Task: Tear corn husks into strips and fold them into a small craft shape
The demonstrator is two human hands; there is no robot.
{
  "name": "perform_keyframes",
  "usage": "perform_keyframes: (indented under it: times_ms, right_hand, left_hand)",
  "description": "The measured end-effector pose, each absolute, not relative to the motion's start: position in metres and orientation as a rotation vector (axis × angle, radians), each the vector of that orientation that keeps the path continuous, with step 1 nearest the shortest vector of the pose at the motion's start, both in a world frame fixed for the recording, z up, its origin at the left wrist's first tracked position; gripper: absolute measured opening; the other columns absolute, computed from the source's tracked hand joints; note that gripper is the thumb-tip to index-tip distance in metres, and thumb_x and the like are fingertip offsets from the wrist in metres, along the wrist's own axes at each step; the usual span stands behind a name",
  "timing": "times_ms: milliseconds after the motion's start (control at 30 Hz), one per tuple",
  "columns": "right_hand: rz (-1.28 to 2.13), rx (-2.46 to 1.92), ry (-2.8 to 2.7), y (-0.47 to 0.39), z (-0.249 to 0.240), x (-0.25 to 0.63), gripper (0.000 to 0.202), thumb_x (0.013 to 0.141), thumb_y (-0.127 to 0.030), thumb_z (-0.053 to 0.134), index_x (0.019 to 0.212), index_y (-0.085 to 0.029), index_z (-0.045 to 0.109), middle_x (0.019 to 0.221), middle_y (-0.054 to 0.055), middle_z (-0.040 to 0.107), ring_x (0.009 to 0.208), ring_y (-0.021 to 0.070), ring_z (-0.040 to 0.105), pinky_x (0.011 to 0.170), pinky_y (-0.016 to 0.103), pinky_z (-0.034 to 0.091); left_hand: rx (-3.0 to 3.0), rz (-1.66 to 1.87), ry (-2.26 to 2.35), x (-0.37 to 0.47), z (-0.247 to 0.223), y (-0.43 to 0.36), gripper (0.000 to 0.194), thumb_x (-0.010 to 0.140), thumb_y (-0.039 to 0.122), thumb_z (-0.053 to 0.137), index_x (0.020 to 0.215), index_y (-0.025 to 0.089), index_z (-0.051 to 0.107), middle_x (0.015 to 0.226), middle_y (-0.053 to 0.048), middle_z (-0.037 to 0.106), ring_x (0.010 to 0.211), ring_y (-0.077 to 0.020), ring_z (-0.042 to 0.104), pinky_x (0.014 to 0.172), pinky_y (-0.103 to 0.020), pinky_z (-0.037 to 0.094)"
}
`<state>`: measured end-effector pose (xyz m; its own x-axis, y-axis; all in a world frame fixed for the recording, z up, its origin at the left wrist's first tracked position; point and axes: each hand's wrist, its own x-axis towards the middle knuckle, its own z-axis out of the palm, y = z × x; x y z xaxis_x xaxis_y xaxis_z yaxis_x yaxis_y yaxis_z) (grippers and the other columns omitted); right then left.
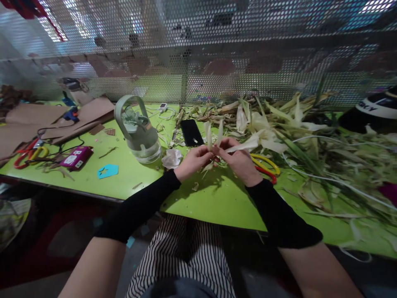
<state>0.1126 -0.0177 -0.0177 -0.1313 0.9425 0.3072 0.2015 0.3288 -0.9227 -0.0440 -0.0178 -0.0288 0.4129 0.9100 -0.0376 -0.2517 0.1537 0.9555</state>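
My left hand [196, 160] and my right hand [239, 162] meet above the front of the green table, their fingertips pinched together. Between them they hold a pale corn husk [209, 135], whose narrow ends stand up from the fingers. A wider husk strip [248, 143] runs rightward from beside my right fingers; whether I hold it cannot be made out. Just behind the hands lies a black phone [190, 131]. Scissors with yellow and red handles [269, 164] rest partly hidden beside my right wrist. Crumpled white paper [171, 159] lies left of my left hand.
A large heap of corn husks [297, 128] covers the right side, crossed by a white cable [328, 177]. At left stand a water bottle [139, 138], a purple power socket [76, 157], blue paper [108, 171] and orange-yellow scissors [31, 154]. A perforated metal screen [149, 62] closes the back.
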Motion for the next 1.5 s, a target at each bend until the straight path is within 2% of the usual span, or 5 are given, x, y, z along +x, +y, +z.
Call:
perform_keyframes:
  times_ms: [200,800,1000,1133,1500]
  right_hand:
    - [0.777,-1.113,-1.691,-0.017,-0.021,0.113,0.029,0.082,-0.045,0.075,0.076,-0.023,0.059,0.068,-0.003,0.056,0.061,0.0133,0.050,0.058,0.030,0.041]
    - [0.955,-1.042,-1.480,-0.013,-0.023,0.113,0.041,0.073,-0.058,0.081,0.082,-0.024,0.061,0.077,-0.003,0.062,0.060,0.0123,0.055,0.055,0.028,0.051]
    - [0.760,-1.098,-1.485,-0.016,-0.020,0.113,0.034,0.085,-0.053,0.071,0.081,-0.024,0.055,0.076,0.000,0.060,0.070,0.0163,0.057,0.064,0.032,0.051]
    - [0.697,-1.148,-1.532,-0.020,-0.018,0.112,0.031,0.089,-0.048,0.068,0.079,-0.024,0.051,0.073,-0.002,0.057,0.068,0.0153,0.054,0.067,0.033,0.050]
    - [1.067,-1.134,-1.354,-0.009,-0.026,0.112,0.046,0.072,-0.062,0.080,0.085,-0.024,0.058,0.063,-0.006,0.054,0.052,0.0096,0.047,0.045,0.024,0.037]
  left_hand:
    - [1.267,0.946,0.795,-0.043,-0.035,-0.018,0.017,0.094,0.023,0.062,0.081,0.013,0.059,0.070,0.001,0.066,0.051,-0.0037,0.046,0.056,-0.021,0.037]
    - [0.985,0.986,0.745,-0.048,-0.029,-0.019,0.025,0.093,0.040,0.066,0.090,0.018,0.055,0.079,0.004,0.056,0.059,-0.0059,0.065,0.053,-0.016,0.047]
    - [1.017,1.115,0.707,-0.047,-0.025,-0.023,0.027,0.094,0.044,0.064,0.100,0.019,0.057,0.082,0.002,0.061,0.066,-0.0093,0.067,0.062,-0.021,0.052]
    - [1.111,1.082,0.654,-0.046,-0.030,-0.020,0.032,0.080,0.030,0.081,0.091,0.017,0.054,0.078,0.003,0.063,0.068,-0.0075,0.063,0.066,-0.021,0.048]
    - [1.007,1.141,0.783,-0.044,-0.031,-0.018,0.009,0.087,0.012,0.068,0.091,0.014,0.060,0.084,0.000,0.068,0.078,-0.0088,0.066,0.086,-0.028,0.051]
